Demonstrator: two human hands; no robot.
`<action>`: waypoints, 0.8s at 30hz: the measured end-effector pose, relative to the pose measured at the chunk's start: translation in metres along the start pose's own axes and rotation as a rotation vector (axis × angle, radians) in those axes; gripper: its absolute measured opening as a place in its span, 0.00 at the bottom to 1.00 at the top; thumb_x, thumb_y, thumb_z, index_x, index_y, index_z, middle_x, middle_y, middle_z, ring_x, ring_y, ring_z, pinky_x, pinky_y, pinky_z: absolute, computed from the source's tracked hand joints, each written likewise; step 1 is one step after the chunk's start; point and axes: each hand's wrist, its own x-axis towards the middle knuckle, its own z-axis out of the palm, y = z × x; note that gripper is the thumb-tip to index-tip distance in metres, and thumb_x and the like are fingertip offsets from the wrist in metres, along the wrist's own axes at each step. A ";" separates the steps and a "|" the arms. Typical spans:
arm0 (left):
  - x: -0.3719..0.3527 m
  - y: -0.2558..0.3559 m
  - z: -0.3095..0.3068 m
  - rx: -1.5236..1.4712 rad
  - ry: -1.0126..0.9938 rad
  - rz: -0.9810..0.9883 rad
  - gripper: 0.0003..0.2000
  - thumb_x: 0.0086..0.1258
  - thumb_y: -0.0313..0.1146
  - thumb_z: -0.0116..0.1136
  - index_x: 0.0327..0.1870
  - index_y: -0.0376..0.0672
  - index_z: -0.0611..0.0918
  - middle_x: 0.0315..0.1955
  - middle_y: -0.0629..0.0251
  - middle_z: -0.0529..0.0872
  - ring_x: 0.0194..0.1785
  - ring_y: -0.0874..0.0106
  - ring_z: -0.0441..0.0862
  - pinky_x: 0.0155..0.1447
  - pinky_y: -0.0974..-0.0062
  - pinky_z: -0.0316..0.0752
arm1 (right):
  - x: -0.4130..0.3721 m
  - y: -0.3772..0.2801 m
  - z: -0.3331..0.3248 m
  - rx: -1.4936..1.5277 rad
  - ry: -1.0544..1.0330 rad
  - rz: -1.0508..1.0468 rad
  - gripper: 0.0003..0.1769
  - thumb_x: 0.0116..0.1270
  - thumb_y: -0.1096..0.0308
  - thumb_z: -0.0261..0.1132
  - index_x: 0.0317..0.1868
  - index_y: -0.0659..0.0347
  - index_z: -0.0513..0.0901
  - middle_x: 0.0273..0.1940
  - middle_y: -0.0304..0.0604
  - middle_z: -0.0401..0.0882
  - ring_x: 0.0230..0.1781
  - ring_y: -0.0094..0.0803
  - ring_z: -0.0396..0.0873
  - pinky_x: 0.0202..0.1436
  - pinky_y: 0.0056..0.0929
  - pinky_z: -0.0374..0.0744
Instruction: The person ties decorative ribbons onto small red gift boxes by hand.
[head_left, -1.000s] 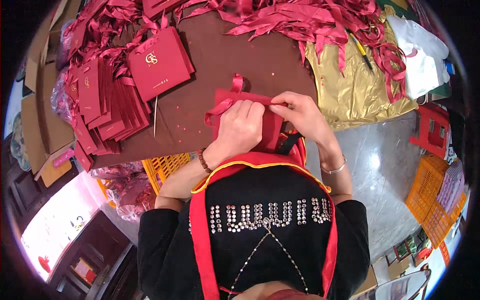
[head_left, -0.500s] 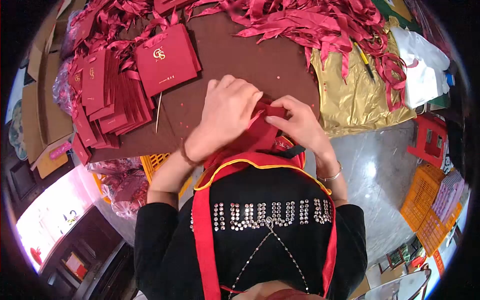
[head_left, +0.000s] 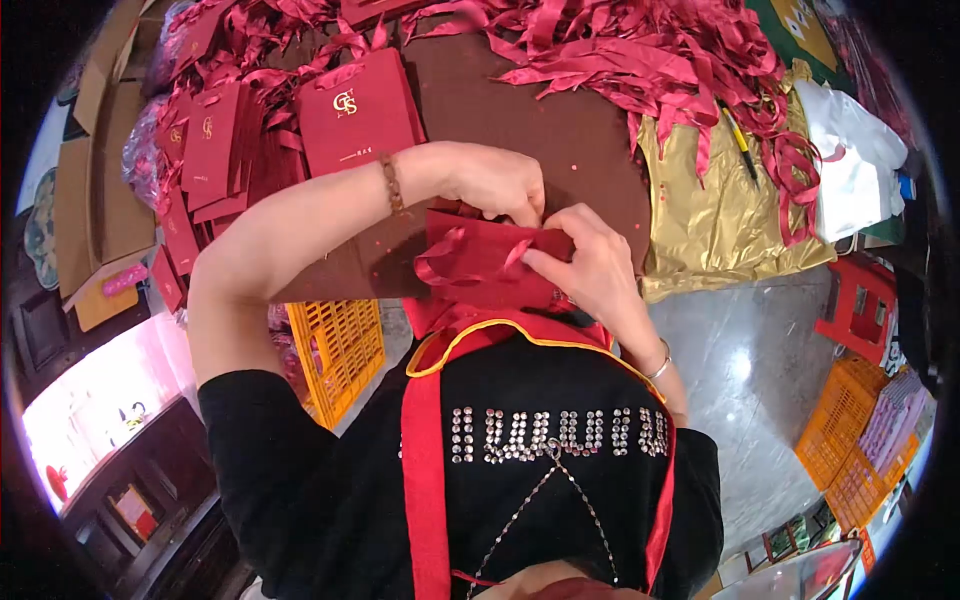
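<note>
A red paper gift bag (head_left: 475, 285) is held in front of my chest, with a loop of red ribbon (head_left: 440, 262) hanging over its near face. My right hand (head_left: 595, 258) pinches the bag at its right upper corner, thumb on the near face. At the bag's far edge, my left hand (head_left: 500, 185) bends downward with curled fingers; the fingertips are hidden, so what they pinch cannot be made out. Just beyond my left forearm lies a stack of finished-looking red gift bags (head_left: 360, 115) with a gold logo.
More red bags (head_left: 212, 145) stand at the left of the brown-covered table (head_left: 480, 110). A heap of red ribbons (head_left: 620, 60) lies at the back right, beside gold wrapping (head_left: 700, 210), a yellow-black pen (head_left: 740, 145) and a white plastic bag (head_left: 850, 150). An orange crate (head_left: 340, 350) is below the table's edge.
My left hand has shifted right and over the bag's far edge, its elbow swinging out left. The bag now faces me with its ribbon loop showing. My right hand stays at its corner.
</note>
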 end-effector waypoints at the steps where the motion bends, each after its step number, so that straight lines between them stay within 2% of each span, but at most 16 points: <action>1: 0.002 -0.004 -0.001 -0.125 -0.069 0.115 0.11 0.60 0.37 0.55 0.25 0.37 0.81 0.14 0.73 0.70 0.21 0.80 0.65 0.26 0.77 0.62 | -0.001 0.000 -0.001 -0.011 0.011 -0.007 0.17 0.52 0.61 0.72 0.35 0.65 0.80 0.34 0.46 0.78 0.34 0.43 0.80 0.37 0.35 0.77; 3: -0.001 0.001 -0.002 -0.124 -0.046 0.112 0.11 0.60 0.37 0.55 0.24 0.37 0.81 0.14 0.75 0.70 0.21 0.81 0.64 0.25 0.77 0.61 | -0.002 -0.005 -0.002 -0.015 0.017 -0.021 0.18 0.51 0.60 0.72 0.35 0.65 0.80 0.34 0.46 0.78 0.34 0.43 0.80 0.37 0.35 0.77; 5: 0.005 -0.003 -0.001 -0.157 -0.050 0.131 0.11 0.59 0.37 0.57 0.25 0.37 0.81 0.15 0.76 0.71 0.21 0.83 0.64 0.24 0.78 0.59 | -0.001 -0.011 -0.003 -0.024 0.016 0.098 0.19 0.51 0.58 0.73 0.34 0.65 0.80 0.34 0.46 0.79 0.34 0.43 0.80 0.36 0.35 0.77; 12: 0.007 -0.002 0.004 -0.127 0.009 0.121 0.11 0.57 0.37 0.58 0.23 0.37 0.82 0.14 0.75 0.71 0.20 0.82 0.63 0.24 0.77 0.58 | -0.001 -0.002 0.003 -0.042 0.040 0.026 0.18 0.53 0.58 0.72 0.34 0.65 0.80 0.33 0.45 0.78 0.31 0.43 0.79 0.34 0.37 0.76; 15: 0.006 -0.003 0.009 -0.091 0.102 0.113 0.11 0.56 0.35 0.57 0.23 0.35 0.81 0.13 0.72 0.71 0.19 0.81 0.64 0.24 0.75 0.59 | -0.002 0.004 0.005 -0.041 0.043 0.017 0.16 0.54 0.62 0.71 0.36 0.66 0.80 0.34 0.46 0.78 0.30 0.42 0.78 0.33 0.34 0.76; 17: 0.008 -0.014 0.014 -0.101 0.207 0.189 0.10 0.56 0.34 0.56 0.25 0.34 0.81 0.13 0.66 0.73 0.20 0.78 0.68 0.26 0.73 0.61 | -0.002 0.009 0.002 0.180 -0.014 0.033 0.13 0.56 0.68 0.69 0.38 0.68 0.80 0.35 0.45 0.78 0.30 0.37 0.78 0.33 0.30 0.75; 18: 0.006 -0.013 0.015 -0.098 0.203 0.192 0.10 0.56 0.34 0.56 0.25 0.34 0.81 0.13 0.66 0.73 0.20 0.78 0.68 0.26 0.73 0.61 | -0.001 0.012 0.001 0.179 -0.010 0.036 0.13 0.56 0.68 0.69 0.38 0.68 0.80 0.35 0.45 0.78 0.30 0.37 0.78 0.33 0.30 0.75; 22: 0.008 -0.013 0.020 -0.091 0.312 0.148 0.09 0.57 0.32 0.55 0.28 0.34 0.81 0.18 0.60 0.78 0.24 0.75 0.73 0.30 0.73 0.67 | 0.003 0.021 0.000 0.232 -0.099 -0.020 0.09 0.58 0.73 0.66 0.38 0.69 0.80 0.36 0.44 0.77 0.33 0.32 0.77 0.32 0.26 0.74; 24: 0.015 -0.021 0.024 -0.081 0.454 0.255 0.10 0.53 0.34 0.57 0.28 0.36 0.83 0.18 0.59 0.80 0.24 0.73 0.75 0.30 0.71 0.69 | 0.003 0.022 -0.002 0.263 -0.120 -0.013 0.08 0.59 0.73 0.66 0.37 0.69 0.80 0.36 0.44 0.77 0.33 0.31 0.77 0.32 0.26 0.73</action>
